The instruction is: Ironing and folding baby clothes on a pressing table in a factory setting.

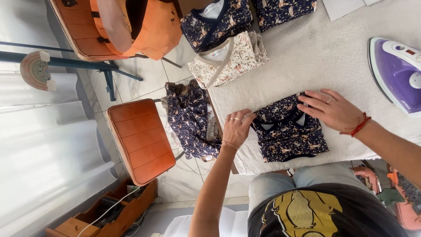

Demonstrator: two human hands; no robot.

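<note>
While the left hand [237, 127] pinches one edge of the folded navy floral cotton garment [290, 131] on the white padded surface [320, 57], the right hand [331, 109] lies on its opposite edge, fingers [312, 97] spread flat.

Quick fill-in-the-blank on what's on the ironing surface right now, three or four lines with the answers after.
1. Both hands rest on a folded dark ____ floral garment.
2. The left hand holds the garment's left edge; the right hand presses its ____ right corner.
3. The purple and white ____ lies to the right on the white padded surface.
4. Above the cream folded garment lies another ____ one.

Missing words: blue; upper; iron; dark blue
</note>
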